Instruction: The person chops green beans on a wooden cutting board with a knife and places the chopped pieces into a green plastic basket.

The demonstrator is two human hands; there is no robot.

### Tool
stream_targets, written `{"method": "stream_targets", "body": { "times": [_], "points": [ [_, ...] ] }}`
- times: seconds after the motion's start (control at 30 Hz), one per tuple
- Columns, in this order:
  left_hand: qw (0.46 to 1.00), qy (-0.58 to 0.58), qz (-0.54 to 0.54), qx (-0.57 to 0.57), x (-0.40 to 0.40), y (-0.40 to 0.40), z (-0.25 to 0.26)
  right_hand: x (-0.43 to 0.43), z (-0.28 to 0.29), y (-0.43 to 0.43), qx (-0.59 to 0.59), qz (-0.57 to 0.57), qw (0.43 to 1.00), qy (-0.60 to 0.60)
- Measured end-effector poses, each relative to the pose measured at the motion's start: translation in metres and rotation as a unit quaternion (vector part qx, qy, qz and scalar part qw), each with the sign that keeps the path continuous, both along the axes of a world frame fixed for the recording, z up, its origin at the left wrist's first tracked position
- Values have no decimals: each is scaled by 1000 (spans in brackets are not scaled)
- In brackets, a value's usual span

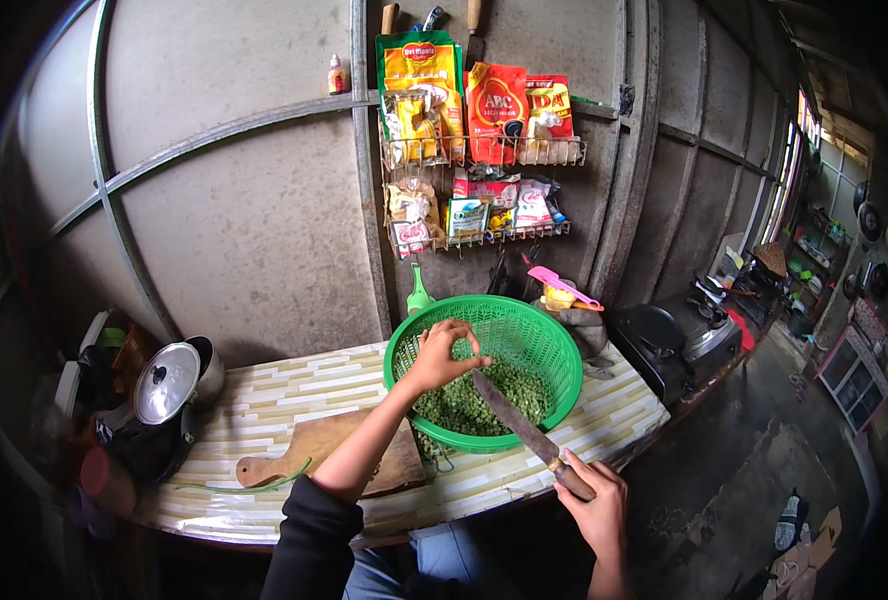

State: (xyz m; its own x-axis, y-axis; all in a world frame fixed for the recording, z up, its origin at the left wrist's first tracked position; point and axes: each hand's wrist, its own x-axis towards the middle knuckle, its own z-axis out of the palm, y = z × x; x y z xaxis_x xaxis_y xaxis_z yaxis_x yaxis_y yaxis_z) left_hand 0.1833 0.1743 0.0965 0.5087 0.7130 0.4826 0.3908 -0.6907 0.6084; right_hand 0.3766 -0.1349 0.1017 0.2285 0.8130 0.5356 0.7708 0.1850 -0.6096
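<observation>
My right hand [596, 502] grips the wooden handle of a kitchen knife [517, 420]. Its darkened blade points up and left across the near rim of a green plastic basket [515, 311]. Over that basket is my left hand [448, 352], thumb and forefinger brought close together beside the knife tip. Whether anything small sits between those fingers cannot be made out. Chopped green vegetable pieces [481, 401] fill the bottom of the basket. Left of it lies a wooden cutting board [331, 448], partly hidden by my left forearm. One long green bean [264, 487] rests across the board's handle end.
A lidded metal pot [168, 382] stands at the table's left end. Beyond the right end is a gas stove [695, 337] with a black frying pan [655, 328]. Wire racks [481, 150] of seasoning packets hang on the wall. A pink plastic utensil [564, 285] lies behind the basket.
</observation>
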Motion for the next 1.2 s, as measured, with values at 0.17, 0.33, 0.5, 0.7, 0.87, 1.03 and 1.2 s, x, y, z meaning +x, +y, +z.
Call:
{"method": "stream_targets", "body": {
  "times": [0.17,0.33,0.5,0.7,0.87,1.03,1.2],
  "points": [
    [999,31,-4,44,-5,-7,16,-5,-4,2,-6,-4,1000,19],
    [999,4,-3,52,-33,-21,24,-17,-4,2,-5,10,999,38],
    [996,43,-20,70,-103,-40,30,-39,-12,1,-20,150,988,-38],
    [994,-23,97,50,-174,-82,5,-64,-41,14,-95,186,972,-109],
    [985,32,105,-134,-231,-95,-81,-83,-41,22,-128,175,970,-113],
    [991,88,100,-7,-221,-119,-85,-100,-59,16,-132,97,982,-96],
    [990,73,116,-25,-214,-117,-95,-122,-68,8,-132,70,984,-92]
  ]
}}
